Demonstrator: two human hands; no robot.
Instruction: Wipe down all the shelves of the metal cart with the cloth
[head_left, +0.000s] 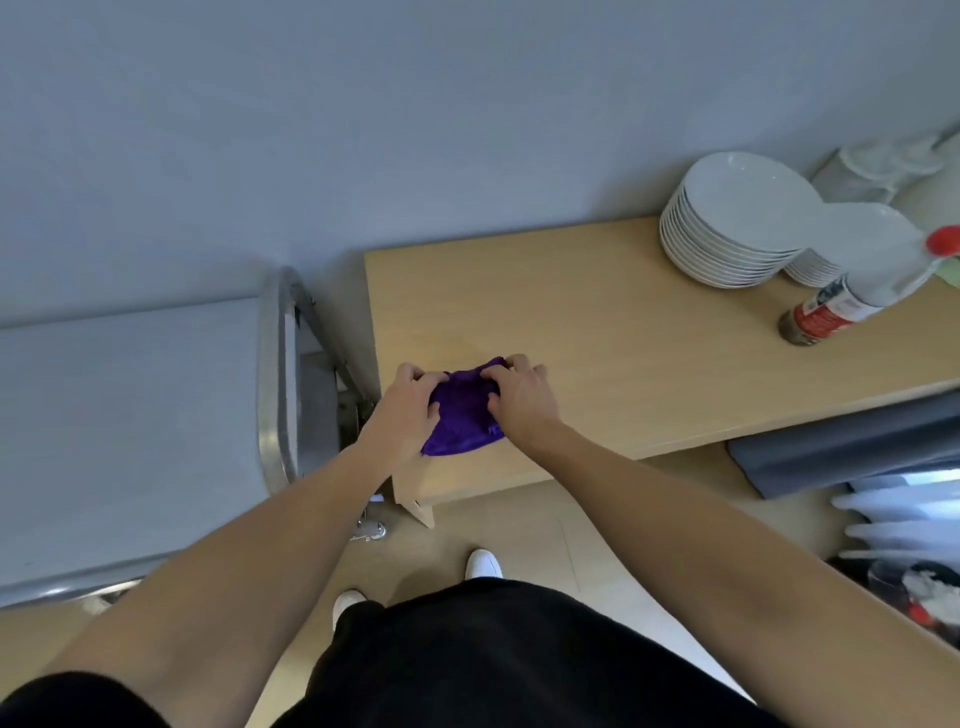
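A purple cloth (462, 415) lies bunched on the near left part of a light wooden table (597, 322). My left hand (405, 410) grips its left side and my right hand (519, 400) grips its right side, both with fingers curled into the fabric. The metal cart (130, 415) stands to the left of the table, its flat grey top shelf and rounded steel handle (275, 384) in view. Its lower shelves are mostly hidden under the top one.
Two stacks of white plates (737, 223) sit at the table's far right, with a spray bottle (862, 286) in front of them and clear cups behind. A grey wall runs behind. Dark fabric and white utensils lie at the lower right. My white shoes stand on a tan floor.
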